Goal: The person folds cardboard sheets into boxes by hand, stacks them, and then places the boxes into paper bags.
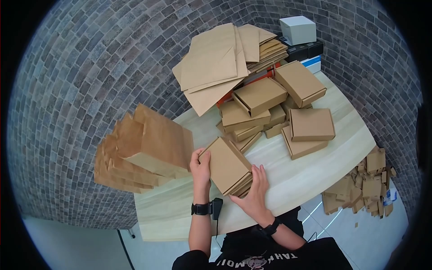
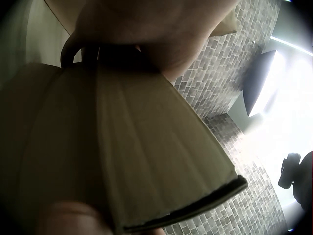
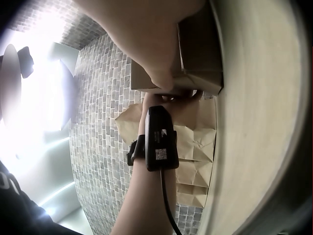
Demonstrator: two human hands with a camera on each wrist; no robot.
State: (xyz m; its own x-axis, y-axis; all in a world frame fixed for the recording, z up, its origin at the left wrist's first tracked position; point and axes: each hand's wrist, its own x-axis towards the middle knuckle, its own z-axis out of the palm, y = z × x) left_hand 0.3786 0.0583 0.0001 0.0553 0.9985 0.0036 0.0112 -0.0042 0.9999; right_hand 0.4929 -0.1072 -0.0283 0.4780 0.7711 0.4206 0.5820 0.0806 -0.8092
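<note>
Between my two hands is a small brown cardboard mailer box [image 1: 226,163], its lid closed and turned at an angle over the near part of the table. My left hand [image 1: 201,170] grips its left edge, thumb on top. At the near right corner my right hand [image 1: 254,194] holds it, fingers along the right side and thumb at the front edge. From the left wrist, a broad side of the box [image 2: 151,142] fills much of the view. The right wrist view has the box [image 3: 201,54] close above the tabletop, partly behind the right hand.
Brown paper bags [image 1: 155,141] stand at the table's left. Several closed mailer boxes [image 1: 261,96] are piled behind my hands, with two more stacked [image 1: 312,125] at the right. Flat cardboard sheets [image 1: 209,58] and a white box [image 1: 298,30] sit at the back. More cardboard [image 1: 360,189] lies on the floor.
</note>
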